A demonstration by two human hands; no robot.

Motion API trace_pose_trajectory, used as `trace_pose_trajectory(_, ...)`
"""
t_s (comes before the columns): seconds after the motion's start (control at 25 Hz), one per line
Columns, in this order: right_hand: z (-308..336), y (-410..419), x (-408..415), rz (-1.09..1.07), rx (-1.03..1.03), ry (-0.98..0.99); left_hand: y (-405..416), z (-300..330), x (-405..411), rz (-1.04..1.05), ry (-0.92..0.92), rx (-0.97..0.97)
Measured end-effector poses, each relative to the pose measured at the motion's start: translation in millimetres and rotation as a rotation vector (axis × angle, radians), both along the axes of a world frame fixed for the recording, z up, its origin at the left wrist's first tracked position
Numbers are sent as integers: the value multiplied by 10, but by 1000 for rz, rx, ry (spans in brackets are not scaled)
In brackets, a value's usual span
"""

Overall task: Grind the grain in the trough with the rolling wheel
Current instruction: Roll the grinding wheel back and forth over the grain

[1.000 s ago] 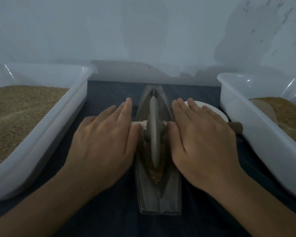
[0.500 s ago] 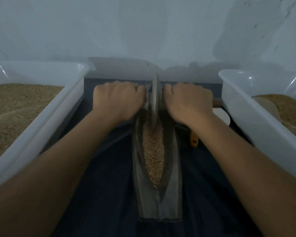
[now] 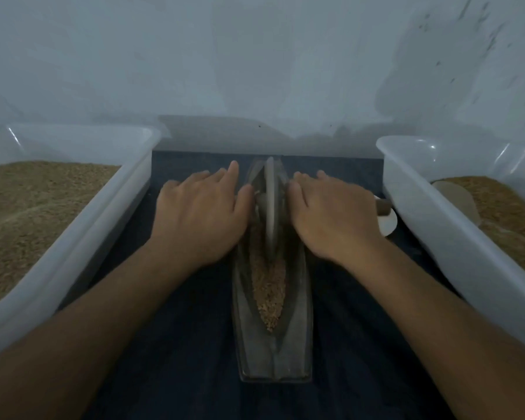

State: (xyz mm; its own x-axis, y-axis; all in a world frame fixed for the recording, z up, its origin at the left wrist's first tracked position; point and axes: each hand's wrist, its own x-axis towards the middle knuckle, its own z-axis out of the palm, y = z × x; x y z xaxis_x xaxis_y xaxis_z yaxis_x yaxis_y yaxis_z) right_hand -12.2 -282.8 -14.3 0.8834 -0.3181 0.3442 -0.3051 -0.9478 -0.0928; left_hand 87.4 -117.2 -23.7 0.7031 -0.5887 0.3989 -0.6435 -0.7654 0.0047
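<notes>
A long grey boat-shaped trough point(image 3: 275, 356) lies lengthwise on the dark cloth, with brown grain point(image 3: 269, 294) along its groove. The grey rolling wheel point(image 3: 270, 204) stands upright in the far half of the trough. My left hand point(image 3: 202, 213) presses flat on the axle's left side, fingers stretched forward. My right hand point(image 3: 331, 215) presses on the axle's right side, fingers mostly straight. The right end of the axle handle point(image 3: 384, 206) sticks out past my right hand. The axle under both palms is hidden.
A white plastic tub point(image 3: 82, 237) of brown grain stands at the left. Another white tub point(image 3: 455, 241) with grain and a pale scoop point(image 3: 455, 198) stands at the right. A small white dish point(image 3: 388, 224) sits by the right tub. A pale wall rises close behind.
The wheel rolled from mid-trough to the far end, then came back a little toward me. My fingers, curled over the axle half a second ago, are stretched out again.
</notes>
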Motion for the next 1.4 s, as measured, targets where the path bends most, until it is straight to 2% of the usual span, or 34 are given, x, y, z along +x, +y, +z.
trace_pose_trajectory(0.16, 133, -264, 578, -165, 22, 40, -376, 165, 530, 102, 86, 118)
trace_pose_trajectory(0.28, 89, -107, 361, -87, -25, 4, -212, 122, 287, 39, -13, 179)
trace_pose_trajectory(0.32, 39, -22, 177, -34, -21, -22, -79, 55, 138, 10, -59, 152)
trace_pose_trajectory(0.44, -109, 258, -490, 71, -43, -152, 415, -105, -353, -120, -84, -127)
trace_pose_trajectory(0.56, -195, 307, -739, 109, -109, -275, 601, -220, -531, -165, -141, -151)
trace_pose_trajectory(0.76, 62, -33, 110, 1, 67, 13, -59, 83, 69, -33, -93, 68)
trace_pose_trajectory(0.88, 178, -274, 573, -155, 103, 60, -422, 249, 541, 89, 58, 76)
trace_pose_trajectory(0.92, 170, -293, 600, -168, 100, 46, -452, 258, 562, 88, 34, 102)
trace_pose_trajectory(1.04, 13, -123, 190, -67, 54, 31, -240, 107, 231, 11, -187, 149)
trace_pose_trajectory(1.12, -104, 62, -275, 5, 68, -69, 121, -43, -108, -93, -197, -19)
trace_pose_trajectory(1.24, -158, 296, -694, 107, -80, -262, 581, -193, -458, -214, -245, -133)
trace_pose_trajectory(1.32, -119, 259, -623, 114, -53, -208, 542, -183, -417, -176, -230, -109)
trace_pose_trajectory(1.4, -17, 153, -336, 75, 7, -40, 281, -56, -260, -91, -191, -33)
